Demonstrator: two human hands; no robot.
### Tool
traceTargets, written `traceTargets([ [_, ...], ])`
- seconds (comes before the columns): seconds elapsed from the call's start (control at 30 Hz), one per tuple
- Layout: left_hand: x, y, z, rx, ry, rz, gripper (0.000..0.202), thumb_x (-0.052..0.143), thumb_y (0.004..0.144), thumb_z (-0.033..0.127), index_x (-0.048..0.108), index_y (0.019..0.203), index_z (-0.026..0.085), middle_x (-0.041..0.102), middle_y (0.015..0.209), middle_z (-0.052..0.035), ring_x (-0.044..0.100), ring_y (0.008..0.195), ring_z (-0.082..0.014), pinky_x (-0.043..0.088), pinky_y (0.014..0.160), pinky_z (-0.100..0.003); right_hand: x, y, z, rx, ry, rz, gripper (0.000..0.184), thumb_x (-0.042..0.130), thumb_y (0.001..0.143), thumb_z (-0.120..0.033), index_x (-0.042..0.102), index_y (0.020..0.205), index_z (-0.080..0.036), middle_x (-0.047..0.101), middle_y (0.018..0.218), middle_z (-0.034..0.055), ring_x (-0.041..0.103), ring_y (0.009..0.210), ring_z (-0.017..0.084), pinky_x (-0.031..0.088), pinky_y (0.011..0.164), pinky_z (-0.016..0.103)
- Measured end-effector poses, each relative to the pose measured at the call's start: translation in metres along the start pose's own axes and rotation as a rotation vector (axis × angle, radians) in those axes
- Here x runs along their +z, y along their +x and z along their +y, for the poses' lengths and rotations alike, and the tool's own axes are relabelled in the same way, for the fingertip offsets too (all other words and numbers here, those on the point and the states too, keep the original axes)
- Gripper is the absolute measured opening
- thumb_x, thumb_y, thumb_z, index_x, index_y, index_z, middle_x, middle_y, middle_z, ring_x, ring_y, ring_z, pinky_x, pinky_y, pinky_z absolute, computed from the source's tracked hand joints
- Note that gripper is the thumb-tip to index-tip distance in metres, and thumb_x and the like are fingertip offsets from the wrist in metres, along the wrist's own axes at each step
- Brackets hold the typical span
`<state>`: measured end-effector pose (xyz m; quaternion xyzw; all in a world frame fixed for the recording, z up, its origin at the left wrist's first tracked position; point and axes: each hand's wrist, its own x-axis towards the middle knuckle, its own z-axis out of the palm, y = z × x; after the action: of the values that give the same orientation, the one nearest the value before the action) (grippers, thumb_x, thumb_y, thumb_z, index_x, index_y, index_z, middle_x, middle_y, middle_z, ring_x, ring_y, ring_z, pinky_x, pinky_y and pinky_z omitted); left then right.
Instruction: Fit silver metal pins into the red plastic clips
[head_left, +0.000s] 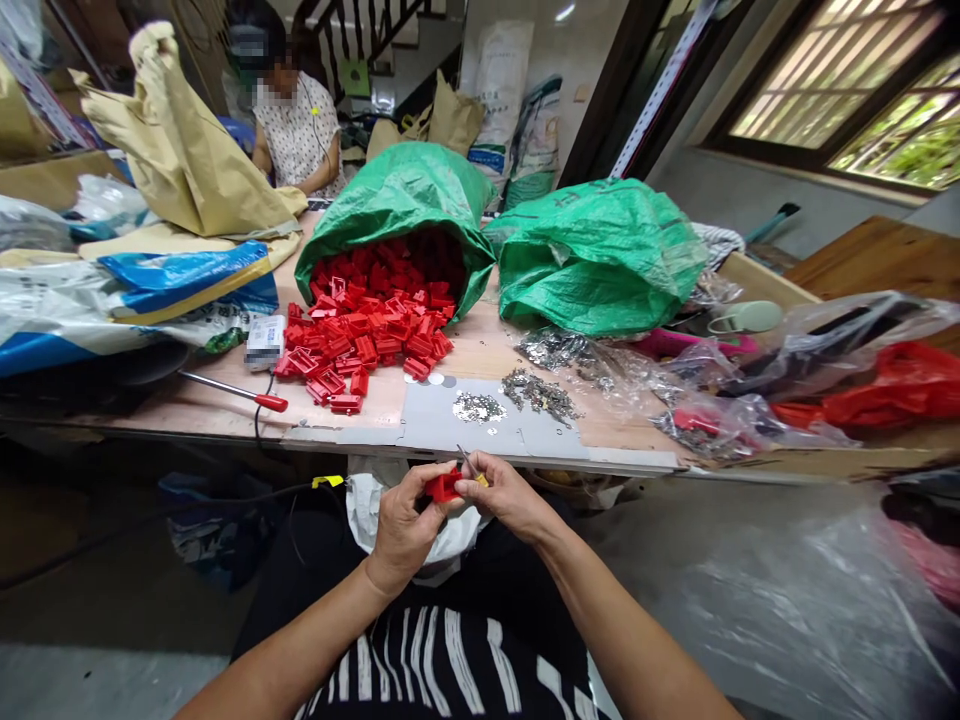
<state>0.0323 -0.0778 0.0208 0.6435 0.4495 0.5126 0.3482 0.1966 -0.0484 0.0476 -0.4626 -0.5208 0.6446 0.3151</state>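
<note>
My left hand (pixel 405 520) is closed around a small red plastic part (pixel 442 487), held over my lap just below the table edge. My right hand (pixel 506 495) pinches a thin metal tool with a yellow bit (pixel 474 470) against that part. On the table ahead lies a heap of the same red plastic parts (pixel 367 335), spilling from an open green sack (pixel 405 190). Small piles of metal pieces (pixel 480 407) rest on a grey sheet (pixel 435 425) near the front edge.
A second green sack (pixel 600 255) lies at the right, with clear plastic bags and red material (pixel 892 385) beyond. A red-handled screwdriver (pixel 236 391) lies at the left. Brown paper sacks (pixel 180 150) stand at the back left, where another person (pixel 296 130) sits.
</note>
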Motion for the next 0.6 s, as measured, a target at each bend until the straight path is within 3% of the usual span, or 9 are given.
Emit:
traceTargets([
  [0.3, 0.0037, 0.0004, -0.0058, -0.1, -0.203, -0.05, 0.031, 0.07, 0.076, 0.026, 0.063, 0.106, 0.022, 0.07, 0.105, -0.0061, 0.067, 0.098, -0.0209, 0.054, 0.089, -0.036, -0.0042, -0.0061, 0.0109, 0.042, 0.153, -0.053, 0.045, 0.072, 0.067, -0.049, 0.044, 0.087, -0.02, 0.041, 0.06, -0.0092, 0.03, 0.047, 0.005, 0.021, 0.045, 0.019],
  [0.6, 0.0019, 0.0015, -0.0053, -0.184, -0.432, -0.076, 0.03, 0.074, 0.071, 0.024, 0.063, 0.098, 0.019, 0.071, 0.106, -0.009, 0.065, 0.103, -0.0235, 0.051, 0.093, -0.038, -0.0017, -0.0102, 0.0105, 0.06, 0.34, -0.106, 0.05, 0.078, 0.061, -0.047, 0.042, 0.086, -0.021, 0.04, 0.062, -0.0086, 0.027, 0.047, 0.004, 0.016, 0.043, 0.019],
])
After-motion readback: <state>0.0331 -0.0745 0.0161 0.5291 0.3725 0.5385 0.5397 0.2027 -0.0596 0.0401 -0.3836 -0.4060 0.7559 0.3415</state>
